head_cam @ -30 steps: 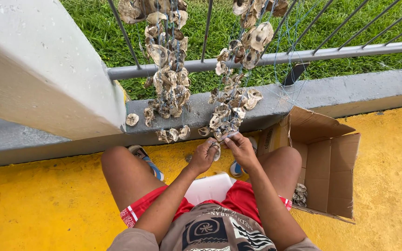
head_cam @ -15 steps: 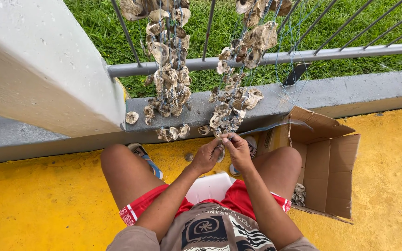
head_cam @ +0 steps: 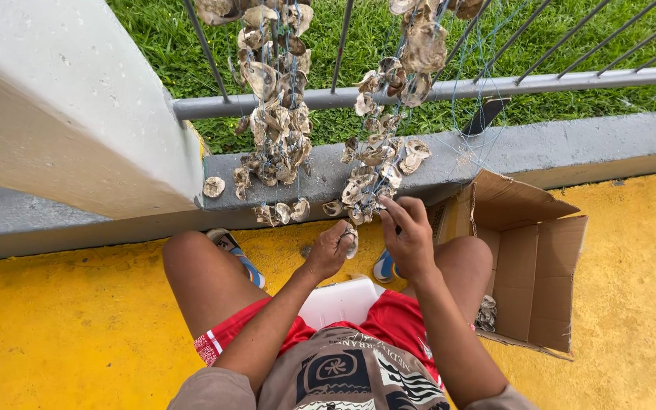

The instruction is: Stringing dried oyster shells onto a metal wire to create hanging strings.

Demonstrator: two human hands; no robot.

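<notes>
Left hand (head_cam: 329, 249) fingers pinch a shell (head_cam: 351, 241); right hand (head_cam: 410, 235) fingers clamp the string (head_cam: 377, 178) hanging vertically just above, ledge (head_cam: 495, 152) edge.

Bright, even daylight all over, no hard shadows. The yellow floor (head_cam: 55, 334) glows, the grass (head_cam: 153, 38) is vivid. Focus is sharp in the middle, lines bow at the edges from the wide lens, and the white pillar (head_cam: 62, 106) looks slightly washed out.
</notes>
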